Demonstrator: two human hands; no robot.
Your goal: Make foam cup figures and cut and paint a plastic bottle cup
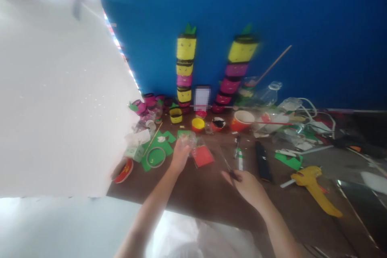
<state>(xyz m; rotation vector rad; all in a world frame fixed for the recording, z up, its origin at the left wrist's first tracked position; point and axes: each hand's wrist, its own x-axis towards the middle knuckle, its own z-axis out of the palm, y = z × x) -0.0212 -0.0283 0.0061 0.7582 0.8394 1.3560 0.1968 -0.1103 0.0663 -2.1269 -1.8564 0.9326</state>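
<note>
My left hand (180, 154) is closed around a clear plastic bottle piece (191, 142), held over the table's middle. Just right of it lies a red sheet (203, 155). In my right hand (246, 185) is a dark-handled tool that looks like scissors (232, 173), its thin blade pointing away to the upper left; blur hides its exact shape. Beyond that hand lie a white-and-green glue tube (240, 160) and a black pen (236, 146). Left of my left hand are green sheets (168, 146) and a roll of tape (156, 157).
A yellow hot glue gun (314, 189) and a black case (263, 161) lie at right. Two stacks of yellow and pink containers, a left stack (185, 70) and a right stack (231, 76), stand against the blue wall. A paper cup (242, 120) and a clear bottle (270, 92) are at the back.
</note>
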